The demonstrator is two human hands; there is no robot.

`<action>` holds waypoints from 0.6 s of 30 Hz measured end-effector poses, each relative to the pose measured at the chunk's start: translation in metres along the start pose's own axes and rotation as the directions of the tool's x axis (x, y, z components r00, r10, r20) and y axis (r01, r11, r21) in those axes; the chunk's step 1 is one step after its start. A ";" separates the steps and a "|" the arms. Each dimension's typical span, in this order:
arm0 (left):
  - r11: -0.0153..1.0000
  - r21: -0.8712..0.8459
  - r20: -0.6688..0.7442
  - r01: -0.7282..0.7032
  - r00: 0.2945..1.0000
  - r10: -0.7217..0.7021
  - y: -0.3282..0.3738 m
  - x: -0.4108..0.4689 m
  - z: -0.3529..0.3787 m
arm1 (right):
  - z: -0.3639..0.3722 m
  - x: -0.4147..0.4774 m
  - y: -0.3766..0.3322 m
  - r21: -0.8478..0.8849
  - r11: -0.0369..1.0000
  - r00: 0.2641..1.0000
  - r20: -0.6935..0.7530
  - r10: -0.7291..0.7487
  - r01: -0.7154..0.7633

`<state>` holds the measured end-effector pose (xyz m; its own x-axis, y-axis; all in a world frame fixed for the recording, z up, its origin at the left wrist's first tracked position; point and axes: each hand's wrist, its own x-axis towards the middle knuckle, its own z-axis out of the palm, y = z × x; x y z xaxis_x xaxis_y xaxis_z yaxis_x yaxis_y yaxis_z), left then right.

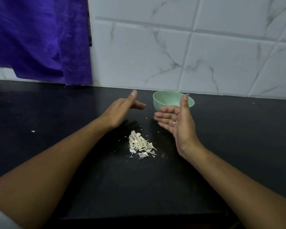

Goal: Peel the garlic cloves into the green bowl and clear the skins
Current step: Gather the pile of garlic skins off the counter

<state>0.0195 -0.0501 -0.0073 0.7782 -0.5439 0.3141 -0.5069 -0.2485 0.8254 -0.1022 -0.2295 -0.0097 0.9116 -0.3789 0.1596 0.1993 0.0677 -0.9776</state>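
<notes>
Fingers (pixel 139 105) spread, left hand (pixel 119 111) and right hand (pixel 178 121) empty (skins (pixel 141 144) heaped between, green bowl (pixel 163 100) behind).

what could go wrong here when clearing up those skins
1. The skins sit in a loose, light pile on the counter near the open left hand and right hand; a quick sweep could scatter them. A stray flake already lies far to the left.
2. The right hand is close in front of the bowl; a careless move might knock it or flick skins in.
</notes>
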 end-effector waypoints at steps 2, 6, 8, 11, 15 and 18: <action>0.984 0.176 0.142 0.041 0.988 -0.066 -0.003 -0.004 0.004 | -0.009 0.003 0.002 -0.084 0.996 0.998 -0.055 -0.010 0.006; 0.978 0.208 0.293 -0.009 0.955 -0.053 0.002 -0.006 0.015 | -0.010 0.003 0.005 -0.171 0.985 1.000 -0.027 -0.008 0.003; 0.999 0.047 0.296 -0.002 0.955 -0.012 0.012 -0.007 0.016 | -0.008 0.002 0.004 -0.068 0.997 1.000 -0.002 0.029 -0.029; 0.988 -0.151 0.180 0.024 0.984 0.004 0.015 -0.009 0.014 | -0.013 0.004 0.001 -0.014 1.000 0.997 -0.076 0.006 -0.007; 0.965 0.250 0.125 -0.079 0.991 0.049 0.002 -0.009 0.010 | -0.018 0.006 0.005 -0.211 0.977 0.989 -0.131 -0.069 0.041; 0.902 0.414 0.255 -0.117 0.967 0.009 0.003 -0.007 0.016 | -0.026 0.010 0.017 -0.427 0.892 0.983 -0.041 -0.181 0.146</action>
<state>0.0064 -0.0597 -0.0145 0.6538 -0.7321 0.1914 -0.7023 -0.4928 0.5137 -0.0987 -0.2567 -0.0285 0.8450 -0.4225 0.3278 0.1573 -0.3895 -0.9075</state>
